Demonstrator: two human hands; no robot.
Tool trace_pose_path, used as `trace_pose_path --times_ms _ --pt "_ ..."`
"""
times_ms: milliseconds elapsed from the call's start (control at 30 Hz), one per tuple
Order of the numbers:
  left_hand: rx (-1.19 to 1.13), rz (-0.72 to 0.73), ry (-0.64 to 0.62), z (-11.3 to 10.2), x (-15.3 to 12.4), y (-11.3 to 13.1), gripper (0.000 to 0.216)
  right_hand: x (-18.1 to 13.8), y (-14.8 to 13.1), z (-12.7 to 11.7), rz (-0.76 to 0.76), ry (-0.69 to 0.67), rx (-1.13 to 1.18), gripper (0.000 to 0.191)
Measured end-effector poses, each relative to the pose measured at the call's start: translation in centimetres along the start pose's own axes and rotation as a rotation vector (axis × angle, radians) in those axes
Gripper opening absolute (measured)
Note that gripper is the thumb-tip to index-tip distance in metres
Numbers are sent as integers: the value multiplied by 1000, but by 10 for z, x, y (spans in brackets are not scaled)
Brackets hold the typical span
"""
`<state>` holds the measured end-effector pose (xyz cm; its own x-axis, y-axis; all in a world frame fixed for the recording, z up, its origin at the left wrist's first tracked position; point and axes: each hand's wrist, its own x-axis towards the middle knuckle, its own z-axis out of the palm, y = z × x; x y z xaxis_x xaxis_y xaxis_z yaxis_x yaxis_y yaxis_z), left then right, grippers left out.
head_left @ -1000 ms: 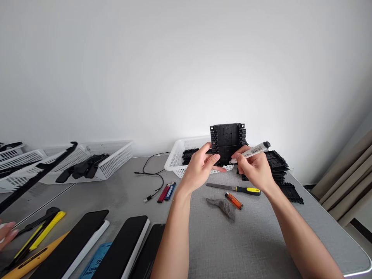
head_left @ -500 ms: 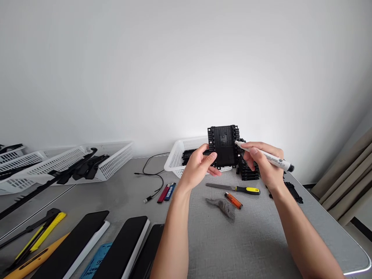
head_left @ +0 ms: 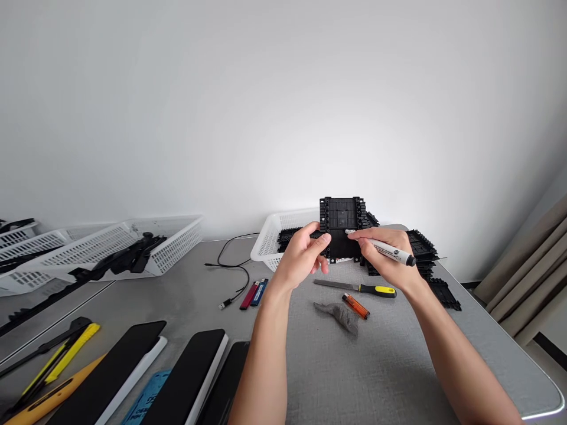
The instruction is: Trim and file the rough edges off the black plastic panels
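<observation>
My left hand (head_left: 305,251) grips a flat black plastic part (head_left: 343,215) by its left edge, thumb on the front face. The part is held up facing me, with toothed rows down both sides. A white marker pen (head_left: 390,250) is in my right hand (head_left: 390,254), its tip at the middle of the part's face and its black end pointing right. Whether the tip touches the surface I cannot tell. Behind the part stand a white basket (head_left: 266,239) with black pieces and stacks of similar black parts (head_left: 420,245).
On the grey table (head_left: 376,366) lie a file with a yellow-black handle (head_left: 376,290), an orange lighter (head_left: 356,306), a grey rag (head_left: 340,316), red and blue lighters (head_left: 254,293) and a black cable (head_left: 239,268). Baskets (head_left: 177,245), yellow cutters (head_left: 73,352) and long black-topped pieces (head_left: 190,375) fill the left.
My right hand has moved left and slightly down, bringing the marker tip from the part's right edge to its middle. The black part has shifted slightly down and right.
</observation>
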<state>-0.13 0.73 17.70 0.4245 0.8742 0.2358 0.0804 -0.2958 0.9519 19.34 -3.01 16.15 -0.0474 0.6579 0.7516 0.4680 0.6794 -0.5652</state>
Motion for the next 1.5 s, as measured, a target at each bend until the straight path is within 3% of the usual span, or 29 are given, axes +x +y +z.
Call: trace_pose_path --times_ms 567,767,1100,1500 --pt "-23 -16 17 1 -7 10 46 2 4 1 -130 -61 -49 26" --pt "-65 -27 18 2 -6 8 48 4 5 2 -162 35 -49 25" --pt "7 -90 -42 3 -7 6 62 -2 -3 -1 28 294 175 14" --pt "133 -47 -119 5 -10 5 50 -2 6 4 129 341 42 14"
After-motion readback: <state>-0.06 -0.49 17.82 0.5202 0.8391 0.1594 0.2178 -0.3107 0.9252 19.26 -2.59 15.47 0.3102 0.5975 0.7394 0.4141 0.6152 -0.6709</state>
